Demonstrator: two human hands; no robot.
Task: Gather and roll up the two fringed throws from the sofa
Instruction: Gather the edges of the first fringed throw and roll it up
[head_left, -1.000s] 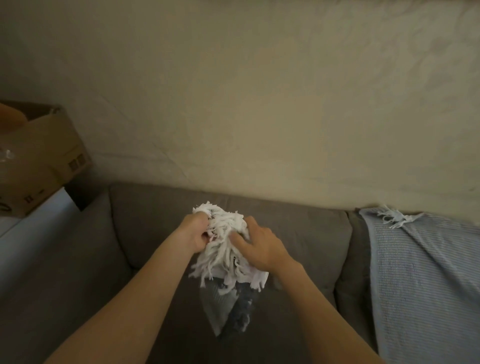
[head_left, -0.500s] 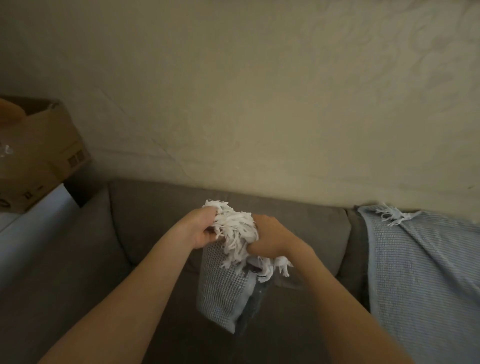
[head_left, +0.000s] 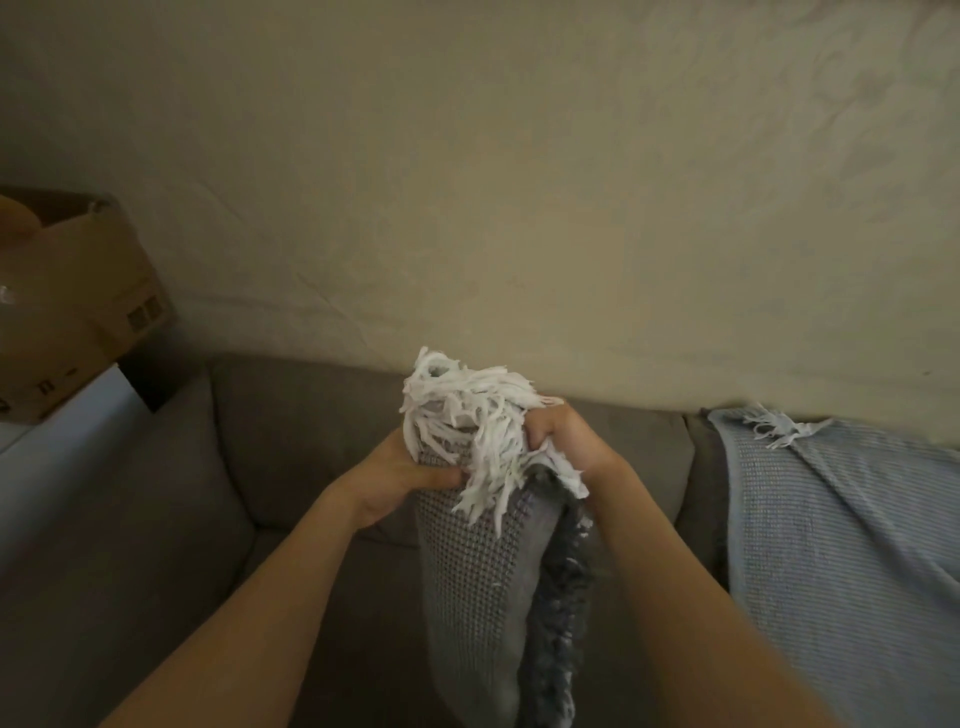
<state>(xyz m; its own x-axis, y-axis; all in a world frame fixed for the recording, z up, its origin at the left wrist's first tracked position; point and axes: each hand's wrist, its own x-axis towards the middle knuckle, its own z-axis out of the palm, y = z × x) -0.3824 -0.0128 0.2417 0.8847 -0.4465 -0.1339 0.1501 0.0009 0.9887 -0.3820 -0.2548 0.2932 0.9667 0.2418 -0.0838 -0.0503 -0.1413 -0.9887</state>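
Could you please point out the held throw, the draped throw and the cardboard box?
held throw (head_left: 467, 571), head view, woven body below the fringe.
draped throw (head_left: 831, 545), head view, flat middle.
cardboard box (head_left: 88, 291), head view, front side.

Dim warm light, soft overall, wall (head_left: 519, 182) brighter than shadowed sofa (head_left: 182, 519); wide-angle bending at edges, lower corners blurry.

Grey throw (head_left: 470, 577) bunched upright, white fringe (head_left: 470, 410) topmost; blue throw (head_left: 841, 551) draped right.
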